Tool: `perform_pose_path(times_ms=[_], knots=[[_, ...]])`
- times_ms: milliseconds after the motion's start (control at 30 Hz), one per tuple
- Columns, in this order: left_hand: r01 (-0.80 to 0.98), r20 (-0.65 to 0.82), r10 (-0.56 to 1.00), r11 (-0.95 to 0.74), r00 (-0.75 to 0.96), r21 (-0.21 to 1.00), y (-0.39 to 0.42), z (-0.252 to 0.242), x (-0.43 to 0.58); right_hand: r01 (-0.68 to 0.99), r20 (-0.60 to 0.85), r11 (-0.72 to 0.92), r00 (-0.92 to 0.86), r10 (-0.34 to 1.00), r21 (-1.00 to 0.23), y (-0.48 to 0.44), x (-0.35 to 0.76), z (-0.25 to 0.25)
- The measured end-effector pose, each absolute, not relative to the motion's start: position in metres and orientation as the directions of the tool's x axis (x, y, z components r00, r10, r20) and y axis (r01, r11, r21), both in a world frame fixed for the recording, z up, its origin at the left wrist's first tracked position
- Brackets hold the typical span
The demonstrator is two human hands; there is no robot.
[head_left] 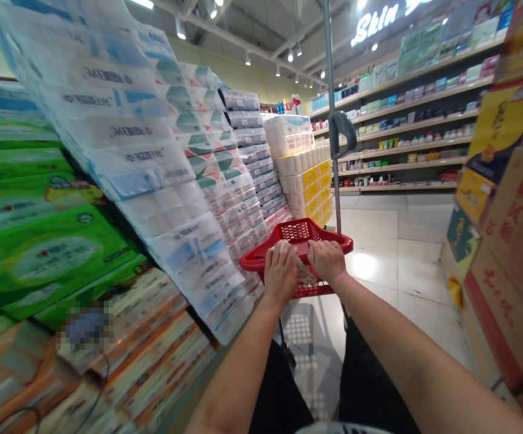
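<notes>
In front of me is a red plastic shopping cart with a mesh basket. My left hand rests on its near side, fingers pointing forward and bent over the edge. A crumpled whitish piece of material shows beside that hand and between the two; whether it is held or lies on the cart I cannot make out. My right hand is closed over the near edge a little to the right. Both palms and the handle underneath are hidden. A grey pole with a looped grey grip rises beside the cart's right side.
Tall stacks of white tissue packs and green packs line the left. Yellow-and-white packs stand ahead. Cardboard boxes border the right. Pale floor tiles run toward stocked shelves at the back.
</notes>
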State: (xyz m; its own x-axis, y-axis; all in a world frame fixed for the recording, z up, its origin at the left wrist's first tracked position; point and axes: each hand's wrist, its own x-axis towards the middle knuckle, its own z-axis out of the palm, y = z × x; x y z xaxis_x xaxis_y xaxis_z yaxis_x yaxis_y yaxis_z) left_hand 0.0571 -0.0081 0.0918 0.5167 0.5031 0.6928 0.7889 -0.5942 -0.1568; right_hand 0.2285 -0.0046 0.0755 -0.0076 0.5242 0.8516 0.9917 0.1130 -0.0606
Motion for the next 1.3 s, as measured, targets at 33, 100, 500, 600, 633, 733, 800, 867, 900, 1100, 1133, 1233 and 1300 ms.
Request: perform_pose_path(times_ms=[33, 100, 500, 600, 633, 733, 800, 867, 900, 1100, 1133, 1233, 1300], knots=[[0.807, 0.699, 0.517, -0.572, 0.494, -0.147, -0.006, 0.091, 0.045, 0.991, 0.852, 0.117, -0.011, 0.523, -0.059, -0.005, 0.228, 0.076], [0.849, 0.719, 0.551, -0.517, 0.425, -0.106, 0.001, 0.088, 0.020, 0.991, 0.852, 0.120, -0.014, 0.523, -0.057, -0.005, 0.228, 0.076], [0.870, 0.809, 0.510, -0.493, 0.291, -0.002, 0.018, 0.078, 0.008, 0.990, 0.866, 0.130, -0.014, 0.499, -0.059, -0.005, 0.229, 0.074], [0.783, 0.755, 0.463, -0.613, 0.464, -0.105, 0.008, 0.083, 0.035, 0.990, 0.866, 0.134, -0.023, 0.500, -0.051, -0.004, 0.232, 0.073], [0.751, 0.733, 0.445, -0.647, 0.515, -0.135, 0.005, 0.085, 0.042, 0.990, 0.864, 0.135, -0.025, 0.503, -0.050, -0.004, 0.232, 0.073], [0.673, 0.666, 0.411, -0.715, 0.623, -0.189, 0.001, 0.091, 0.054, 0.989, 0.858, 0.137, -0.027, 0.514, -0.050, -0.004, 0.233, 0.074], [0.681, 0.656, 0.429, -0.710, 0.620, -0.179, 0.003, 0.094, 0.054, 0.989, 0.854, 0.139, -0.027, 0.520, -0.053, -0.004, 0.233, 0.074], [0.730, 0.681, 0.470, -0.669, 0.561, -0.139, 0.006, 0.096, 0.048, 0.989, 0.852, 0.138, -0.025, 0.523, -0.056, -0.004, 0.232, 0.074], [0.758, 0.698, 0.492, -0.643, 0.521, -0.113, 0.008, 0.097, 0.044, 0.989, 0.851, 0.135, -0.022, 0.524, -0.057, -0.004, 0.231, 0.074], [0.879, 0.739, 0.603, -0.476, 0.299, 0.033, 0.023, 0.095, 0.005, 0.991, 0.850, 0.122, -0.015, 0.526, -0.058, -0.006, 0.228, 0.075], [0.895, 0.744, 0.613, -0.443, 0.264, 0.047, 0.025, 0.093, -0.003, 0.991, 0.850, 0.123, -0.014, 0.527, -0.059, -0.006, 0.228, 0.074], [0.936, 0.781, 0.608, -0.340, 0.143, 0.093, 0.030, 0.086, -0.025, 0.990, 0.850, 0.123, -0.010, 0.527, -0.064, -0.006, 0.227, 0.074], [0.941, 0.806, 0.582, -0.322, 0.107, 0.108, 0.031, 0.080, -0.033, 0.991, 0.853, 0.121, -0.008, 0.522, -0.064, -0.005, 0.226, 0.073]])
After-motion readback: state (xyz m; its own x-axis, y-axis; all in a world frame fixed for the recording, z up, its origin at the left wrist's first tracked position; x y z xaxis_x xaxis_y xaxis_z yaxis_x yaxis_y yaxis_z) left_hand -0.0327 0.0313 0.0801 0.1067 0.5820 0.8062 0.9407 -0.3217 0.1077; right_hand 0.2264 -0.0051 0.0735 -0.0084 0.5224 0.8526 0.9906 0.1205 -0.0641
